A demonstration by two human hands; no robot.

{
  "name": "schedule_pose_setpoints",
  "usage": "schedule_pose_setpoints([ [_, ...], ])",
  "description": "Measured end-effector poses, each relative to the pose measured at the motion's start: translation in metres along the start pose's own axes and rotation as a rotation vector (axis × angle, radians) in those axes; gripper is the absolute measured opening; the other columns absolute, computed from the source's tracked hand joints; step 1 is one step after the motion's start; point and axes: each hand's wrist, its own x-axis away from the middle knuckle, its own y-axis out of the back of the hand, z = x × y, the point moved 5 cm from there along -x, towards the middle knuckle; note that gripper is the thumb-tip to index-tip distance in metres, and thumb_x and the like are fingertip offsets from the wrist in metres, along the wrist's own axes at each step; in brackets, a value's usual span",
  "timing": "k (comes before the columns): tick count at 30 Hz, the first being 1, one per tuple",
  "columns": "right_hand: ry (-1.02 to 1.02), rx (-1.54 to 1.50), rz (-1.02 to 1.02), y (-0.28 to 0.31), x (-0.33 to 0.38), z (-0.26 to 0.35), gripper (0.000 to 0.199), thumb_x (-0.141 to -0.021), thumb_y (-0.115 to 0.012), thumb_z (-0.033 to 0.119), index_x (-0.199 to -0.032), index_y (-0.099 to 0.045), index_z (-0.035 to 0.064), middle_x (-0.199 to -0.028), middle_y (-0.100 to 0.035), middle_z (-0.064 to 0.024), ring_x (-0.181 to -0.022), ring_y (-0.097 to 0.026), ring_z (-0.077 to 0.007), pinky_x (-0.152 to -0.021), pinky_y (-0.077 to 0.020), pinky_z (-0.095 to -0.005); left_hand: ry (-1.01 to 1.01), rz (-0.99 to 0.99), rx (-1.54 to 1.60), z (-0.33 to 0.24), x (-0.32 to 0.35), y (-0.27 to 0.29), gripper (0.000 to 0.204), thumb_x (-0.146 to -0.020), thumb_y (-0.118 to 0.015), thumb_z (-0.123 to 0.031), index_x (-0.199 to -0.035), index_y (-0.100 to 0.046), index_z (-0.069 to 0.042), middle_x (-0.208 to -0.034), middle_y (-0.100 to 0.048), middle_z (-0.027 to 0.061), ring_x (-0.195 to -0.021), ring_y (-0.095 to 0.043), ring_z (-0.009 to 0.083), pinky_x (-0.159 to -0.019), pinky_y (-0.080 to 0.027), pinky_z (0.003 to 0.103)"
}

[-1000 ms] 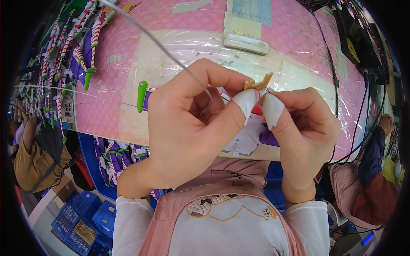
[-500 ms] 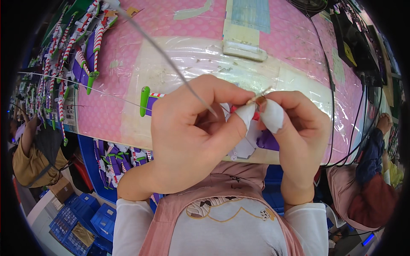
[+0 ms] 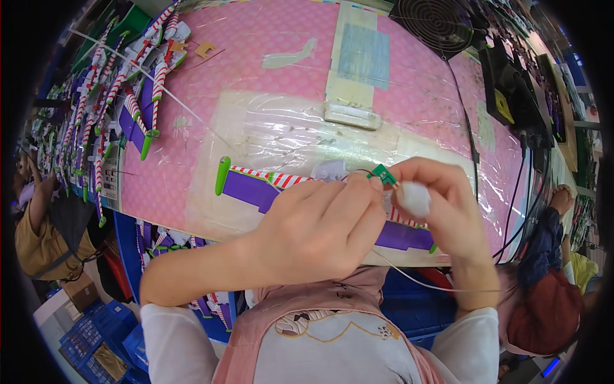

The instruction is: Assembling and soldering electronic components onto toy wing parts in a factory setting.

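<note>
My left hand (image 3: 320,227) and my right hand (image 3: 441,205) meet over the near edge of the pink table (image 3: 256,57). Together they pinch a small green circuit board (image 3: 384,173) with thin wires. My right thumb wears a white finger cover (image 3: 414,198). Under the hands lies a purple toy piece with red-and-white striped rods and a green tip (image 3: 249,185), on a clear plastic sheet (image 3: 268,134). A thin white wire (image 3: 416,278) trails below my right wrist.
A pile of similar striped purple toys (image 3: 121,102) lies at the table's left. A black fan (image 3: 441,25) and black devices with cables (image 3: 518,96) stand at the far right. Other people sit at the left (image 3: 38,224) and right (image 3: 550,301). Blue crates (image 3: 96,333) are on the floor.
My hands have dropped lower and to the right, uncovering the purple striped toy. The orange piece at my fingertips is gone; a green circuit board is there now.
</note>
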Motion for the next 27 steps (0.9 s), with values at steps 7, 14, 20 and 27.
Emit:
schedule_pose_setpoints([
  [7, 0.220, 0.890, -0.087, 0.036, -0.085, 0.013, 0.023, -0.073, -0.062, 0.018, -0.065, -0.061, -0.0032, -0.049, -0.050, -0.0079, -0.052, -0.051, -0.0110, -0.051, -0.0419, -0.0314, 0.193, 0.378, 0.021, 0.035, -0.030, -0.060, 0.027, -0.069, -0.056, -0.004, -0.096, -0.058, 0.003, -0.076, -0.050, 0.0098, -0.059, -0.057, 0.0242, -0.050, -0.047, 0.033],
  [14, 0.348, -0.629, -0.677, 0.176, -0.054, -0.012, 0.033, -0.087, -0.053, 0.027, -0.110, -0.051, 0.0037, -0.091, -0.061, -0.0123, -0.058, -0.053, -0.0136, -0.046, -0.0391, -0.0228, 0.604, 0.177, 0.639, 0.075, -0.024, -0.018, 0.014, -0.074, -0.059, -0.006, -0.087, -0.058, 0.001, -0.078, -0.053, 0.0075, -0.056, -0.050, 0.0143, -0.051, -0.040, 0.025],
  [20, 0.472, -0.268, -1.100, 0.213, -0.010, 0.022, 0.036, -0.093, -0.039, 0.030, -0.117, -0.044, 0.0032, -0.106, -0.058, -0.0166, -0.067, -0.053, -0.0154, -0.057, -0.0433, -0.0229, 0.507, 0.160, 0.256, 0.069, -0.019, 0.007, 0.006, -0.070, -0.062, -0.001, -0.074, -0.058, 0.001, -0.066, -0.054, 0.0093, -0.054, -0.053, 0.0197, -0.049, -0.041, 0.028],
  [27, 0.478, -0.608, -0.697, 0.094, 0.047, -0.040, 0.030, -0.091, -0.048, 0.028, -0.101, -0.056, 0.0011, -0.079, -0.058, -0.0105, -0.050, -0.045, -0.0096, -0.041, -0.0350, -0.0188, 0.558, 0.168, 0.333, 0.065, -0.005, 0.005, 0.007, -0.065, -0.066, -0.001, -0.070, -0.061, -0.001, -0.064, -0.050, 0.0078, -0.054, -0.052, 0.0189, -0.048, -0.041, 0.029],
])
